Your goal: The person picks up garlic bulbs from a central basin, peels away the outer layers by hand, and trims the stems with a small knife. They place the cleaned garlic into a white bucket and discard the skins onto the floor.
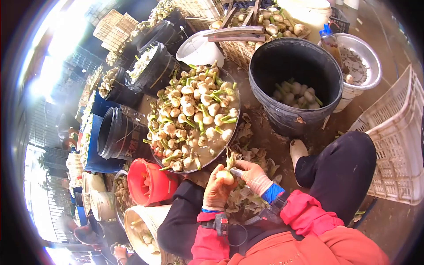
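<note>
My left hand (pixel 215 192), in a glove, is wrapped around a garlic bulb (pixel 225 178), with its roots or stem end pointing up. From the other side my right hand (pixel 257 177), also gloved, is closed on a small knife (pixel 237 172). Its short metal part touches or nearly touches the bulb, and the fingers hide the handle. Just beyond both hands, a round tray (pixel 211 152) bears a heap of garlic bulbs (pixel 187 110) with trimmed green stems. Loose peelings (pixel 242 201) lie on the ground below my hands.
A big black bucket (pixel 282 115) with peeled bulbs stands ahead right. At my left are a red bucket (pixel 165 183) and a cream bucket (pixel 161 216). White crates (pixel 395 145) stand at the right. Another person's hand (pixel 119 252) shows at lower left.
</note>
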Tool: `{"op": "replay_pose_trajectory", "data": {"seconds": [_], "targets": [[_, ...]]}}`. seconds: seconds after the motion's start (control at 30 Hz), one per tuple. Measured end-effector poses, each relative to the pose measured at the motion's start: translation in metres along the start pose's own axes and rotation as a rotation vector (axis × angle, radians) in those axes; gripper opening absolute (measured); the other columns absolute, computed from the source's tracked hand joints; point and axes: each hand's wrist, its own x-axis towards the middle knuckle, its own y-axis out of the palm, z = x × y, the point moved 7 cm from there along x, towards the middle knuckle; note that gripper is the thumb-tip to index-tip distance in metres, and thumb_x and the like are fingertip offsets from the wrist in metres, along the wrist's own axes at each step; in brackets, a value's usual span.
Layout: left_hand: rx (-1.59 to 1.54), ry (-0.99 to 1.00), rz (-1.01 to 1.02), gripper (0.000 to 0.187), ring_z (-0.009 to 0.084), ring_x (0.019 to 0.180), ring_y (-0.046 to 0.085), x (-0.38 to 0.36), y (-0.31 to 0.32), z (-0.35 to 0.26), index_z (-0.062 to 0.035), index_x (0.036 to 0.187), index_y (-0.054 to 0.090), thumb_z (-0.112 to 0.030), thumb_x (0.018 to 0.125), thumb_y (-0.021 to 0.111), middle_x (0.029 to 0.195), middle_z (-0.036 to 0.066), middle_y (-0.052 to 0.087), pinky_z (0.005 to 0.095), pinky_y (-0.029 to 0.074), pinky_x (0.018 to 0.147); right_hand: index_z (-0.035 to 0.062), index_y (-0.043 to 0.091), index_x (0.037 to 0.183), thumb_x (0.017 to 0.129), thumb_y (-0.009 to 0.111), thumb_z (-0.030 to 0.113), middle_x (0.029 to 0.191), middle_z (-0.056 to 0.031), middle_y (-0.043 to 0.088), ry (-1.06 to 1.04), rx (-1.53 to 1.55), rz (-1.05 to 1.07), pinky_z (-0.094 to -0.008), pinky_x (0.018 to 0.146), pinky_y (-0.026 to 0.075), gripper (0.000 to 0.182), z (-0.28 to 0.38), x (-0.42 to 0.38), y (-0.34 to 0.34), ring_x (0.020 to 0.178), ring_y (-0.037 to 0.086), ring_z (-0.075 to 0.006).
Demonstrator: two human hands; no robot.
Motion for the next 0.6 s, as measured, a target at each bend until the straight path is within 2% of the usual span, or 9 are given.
{"op": "replay_pose_trajectory", "data": {"seconds": [0.07,0.17,0.2,0.3,0.33,0.4,0.47,0.57,0.6], "targets": [[0.324,0.052,-0.127,0.054,0.0202,0.096,0.059,-0.008,-0.005,0.0,-0.0036,0.125,0.044,-0.006,0.077,0.068,0.108,0.009,0.056,0.0355,0.052,0.083,-0.0009,0.058,0.116,0.082,0.065,0.004,0.106,-0.004,0.063,0.049,0.027,-0.013,-0.0234,0.088,0.041,0.035,-0.011,-0.001,-0.001,0.097,0.055,-0.0103],[0.634,0.135,-0.153,0.056,0.0158,0.092,0.057,-0.019,0.004,-0.001,-0.0017,0.121,0.047,-0.002,0.072,0.073,0.105,0.007,0.056,0.0278,0.051,0.081,0.0012,0.058,0.117,0.082,0.064,0.006,0.105,-0.0011,0.063,0.003,-0.101,0.047,-0.0234,0.084,0.043,0.035,-0.007,-0.004,0.0,0.092,0.054,-0.0084],[0.635,0.132,-0.149,0.056,0.0158,0.092,0.057,-0.021,0.004,0.003,-0.0017,0.121,0.047,-0.002,0.072,0.073,0.105,0.007,0.056,0.0278,0.051,0.081,0.0012,0.058,0.117,0.082,0.064,0.006,0.105,-0.0011,0.063,0.002,-0.1,0.043,-0.0234,0.084,0.043,0.035,-0.013,-0.001,-0.002,0.092,0.054,-0.0084],[1.185,0.4,-0.193,0.056,0.0183,0.095,0.056,-0.025,0.009,0.0,-0.0003,0.114,0.052,-0.007,0.065,0.08,0.105,0.009,0.055,0.0284,0.047,0.083,0.0022,0.06,0.11,0.083,0.059,0.003,0.099,-0.0022,0.064,-0.011,-0.233,0.05,-0.0255,0.082,0.045,0.027,-0.023,0.003,-0.004,0.089,0.056,-0.0097],[1.183,0.403,-0.191,0.056,0.0183,0.095,0.056,-0.025,0.008,0.003,-0.0003,0.114,0.052,-0.007,0.065,0.08,0.105,0.009,0.055,0.0284,0.047,0.083,0.0022,0.06,0.11,0.083,0.059,0.003,0.099,-0.0022,0.064,-0.013,-0.236,0.049,-0.0255,0.082,0.045,0.027,-0.022,0.003,-0.002,0.089,0.056,-0.0097],[1.431,0.516,-0.239,0.056,0.0188,0.097,0.055,-0.03,0.018,0.004,-0.0005,0.111,0.054,-0.008,0.063,0.081,0.106,0.01,0.054,0.0293,0.045,0.085,0.0034,0.062,0.106,0.082,0.053,0.001,0.094,-0.0083,0.066,-0.013,-0.443,-0.072,-0.0276,0.078,0.046,0.025,-0.021,0.0,-0.006,0.085,0.059,-0.0144],[1.305,0.462,-0.229,0.056,0.0184,0.093,0.056,-0.027,0.009,0.009,-0.0012,0.115,0.051,-0.008,0.067,0.078,0.105,0.009,0.054,0.028,0.046,0.082,0.0032,0.062,0.106,0.083,0.053,0.001,0.093,-0.0093,0.066,-0.027,-0.488,-0.088,-0.028,0.077,0.046,0.025,-0.028,0.004,-0.01,0.085,0.059,-0.0148],[0.316,0.16,-0.227,0.059,0.017,0.087,0.058,-0.027,0.006,0.018,-0.0064,0.125,0.04,-0.005,0.073,0.069,0.104,0.009,0.054,0.0295,0.053,0.072,0.0022,0.061,0.104,0.082,0.054,0.002,0.092,-0.0089,0.066,-0.044,-0.449,-0.03,-0.0283,0.077,0.046,0.023,-0.005,-0.006,-0.002,0.084,0.059,-0.0145],[0.119,0.127,-0.255,0.052,0.0231,0.085,0.061,-0.029,0.001,0.019,-0.0106,0.125,0.041,-0.012,0.078,0.065,0.107,0.011,0.056,0.0351,0.055,0.068,0.0018,0.061,0.104,0.082,0.055,0.001,0.093,-0.0071,0.065,-0.09,-0.442,-0.006,-0.0276,0.079,0.046,0.023,0.002,-0.008,0.001,0.087,0.058,-0.0132]]}}
